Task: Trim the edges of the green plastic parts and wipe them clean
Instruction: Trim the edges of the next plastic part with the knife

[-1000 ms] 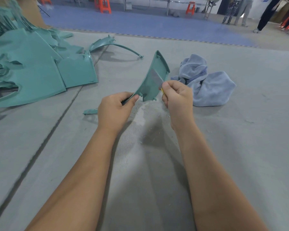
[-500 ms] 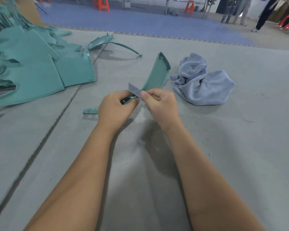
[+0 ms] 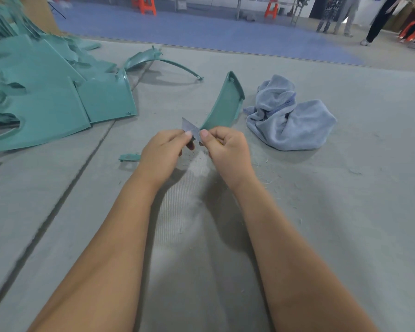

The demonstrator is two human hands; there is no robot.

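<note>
Both hands hold a closed grip: the left hand (image 3: pixel 162 152) pinches the near, narrow tip of a curved green plastic part (image 3: pixel 223 106), and the right hand (image 3: pixel 228 149) is curled round a small grey blade (image 3: pixel 191 128), thumb pressed on it just beside the left thumb. A trace of yellow shows inside the right fist; what it belongs to cannot be told. The part rises from the two hands and leans away to the far right, its wide end up in the air above the grey table (image 3: pixel 345 212), near the crumpled blue-grey cloth (image 3: pixel 290 116) that lies to the right.

Against the frame half a second ago little differs: the hands sit in the same place, thumbs a touch closer together, the blade tip pointing up and to the left at the part's near tip as before. A full second ago the right hand was higher and further right, with the blade laid flat against the part's broad middle face; now it is down at the narrow end by the left hand.

A pile of larger green plastic parts (image 3: pixel 41 99) lies at the far left, a thin arched green piece (image 3: pixel 163 62) beyond it, and a small green offcut (image 3: pixel 129 157) on the table just left of the left hand. Fine shavings lie scattered under and around the hands. Orange stools (image 3: pixel 146 6) stand on a blue floor mat (image 3: pixel 213 32) far behind.

No brand, label or writing can be read anywhere
</note>
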